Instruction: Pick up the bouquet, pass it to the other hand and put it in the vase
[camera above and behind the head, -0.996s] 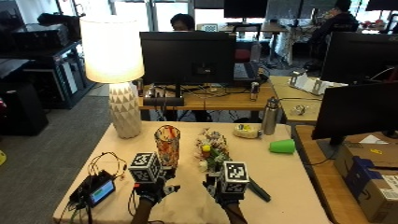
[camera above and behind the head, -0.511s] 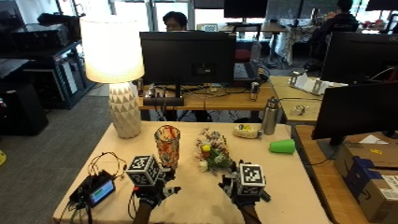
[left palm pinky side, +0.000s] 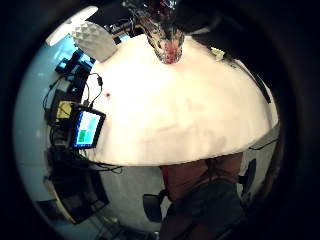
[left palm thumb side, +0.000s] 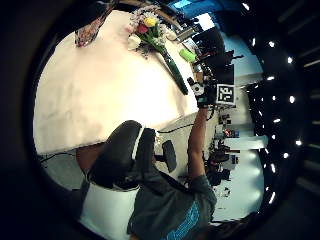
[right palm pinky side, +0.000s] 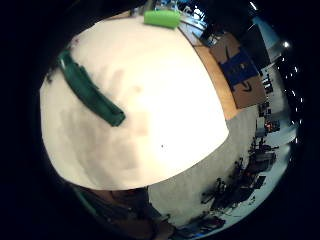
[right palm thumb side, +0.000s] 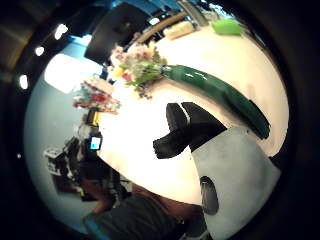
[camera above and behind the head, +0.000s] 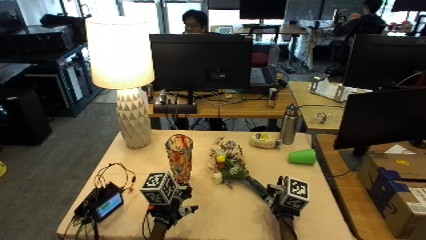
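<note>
My right hand (camera above and behind the head: 285, 200) hovers just beside the lower end of the bouquet's green wrapped stem (camera above and behind the head: 256, 186), fingers (right palm thumb side: 182, 131) loosely bent and holding nothing. My left hand (camera above and behind the head: 166, 206) hangs above the table (camera above and behind the head: 219, 220) below the vase (camera above and behind the head: 178, 157) — fingers spread, gripping nothing. The bouquet (camera above and behind the head: 226, 163) lies flat on the tabletop just right of the upright patterned vase, its flower heads toward the lamp (camera above and behind the head: 126, 80) side.
</note>
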